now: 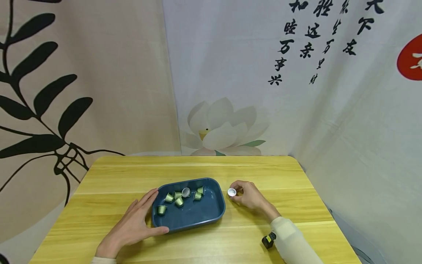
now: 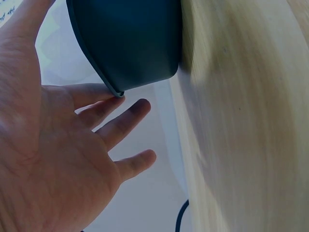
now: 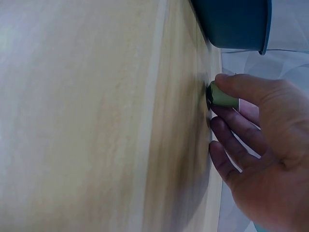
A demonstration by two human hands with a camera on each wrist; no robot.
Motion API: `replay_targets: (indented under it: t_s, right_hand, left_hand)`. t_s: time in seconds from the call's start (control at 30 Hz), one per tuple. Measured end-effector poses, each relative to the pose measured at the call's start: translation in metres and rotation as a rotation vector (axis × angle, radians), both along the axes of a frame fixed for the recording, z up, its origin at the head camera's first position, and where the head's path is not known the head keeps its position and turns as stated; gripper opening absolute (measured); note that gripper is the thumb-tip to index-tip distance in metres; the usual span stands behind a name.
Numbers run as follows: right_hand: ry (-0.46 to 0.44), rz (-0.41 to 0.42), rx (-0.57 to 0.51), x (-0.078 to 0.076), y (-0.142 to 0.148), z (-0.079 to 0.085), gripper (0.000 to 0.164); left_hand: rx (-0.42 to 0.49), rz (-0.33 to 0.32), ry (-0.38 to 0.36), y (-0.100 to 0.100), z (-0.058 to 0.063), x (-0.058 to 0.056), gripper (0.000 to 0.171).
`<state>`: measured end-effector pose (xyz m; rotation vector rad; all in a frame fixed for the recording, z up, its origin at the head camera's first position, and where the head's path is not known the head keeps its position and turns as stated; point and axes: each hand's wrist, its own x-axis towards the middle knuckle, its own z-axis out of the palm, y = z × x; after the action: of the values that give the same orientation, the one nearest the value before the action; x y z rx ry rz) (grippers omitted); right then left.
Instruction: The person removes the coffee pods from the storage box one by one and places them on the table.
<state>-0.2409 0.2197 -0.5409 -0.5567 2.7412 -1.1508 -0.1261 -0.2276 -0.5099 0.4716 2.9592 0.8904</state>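
A dark blue rectangular tray (image 1: 201,211) sits on the table, with several green coffee capsules (image 1: 179,202) in its left and back part. One of them (image 1: 186,192) shows its silver lid. My left hand (image 1: 133,223) spans the tray's left end, fingers at the back left corner and thumb near the front left one. The left wrist view shows its fairly straight fingertips right at the rim. To the right of the tray, my right hand (image 1: 250,197) pinches a coffee capsule (image 1: 232,192) between thumb and fingers, pale lid up. In the right wrist view this green capsule (image 3: 224,95) is low at the tabletop.
The wooden table (image 1: 263,168) reaches back to a printed cloth (image 1: 214,73) with a lotus and black characters. A small black device (image 1: 269,240) is on the right wrist. A dark cable (image 2: 181,215) shows past the table edge in the left wrist view.
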Motion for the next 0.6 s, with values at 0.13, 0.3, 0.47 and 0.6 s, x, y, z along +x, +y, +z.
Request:
replay_targets:
  t_s: [0.13, 0.3, 0.47, 0.6]
  right_hand:
    - [-0.008, -0.005, 0.002, 0.0005, -0.0002, 0.0005, 0.023]
    - [-0.010, -0.008, 0.004, 0.0007, 0.0005, 0.0008, 0.029]
    - [-0.020, -0.005, 0.012, 0.0006, 0.0011, 0.0005, 0.038]
    - [-0.032, 0.002, 0.010, 0.0012, 0.0016, 0.0009, 0.048]
  left_hand:
    - [0.000, 0.000, 0.000, -0.0001, -0.0004, 0.0000, 0.135]
    - [0.000, 0.001, -0.001, -0.0001, -0.0008, -0.0002, 0.135]
    - [-0.001, -0.002, 0.002, 0.0001, -0.0006, -0.0004, 0.135]
    - [-0.002, -0.005, 0.006, 0.0000, -0.0003, -0.0006, 0.134]
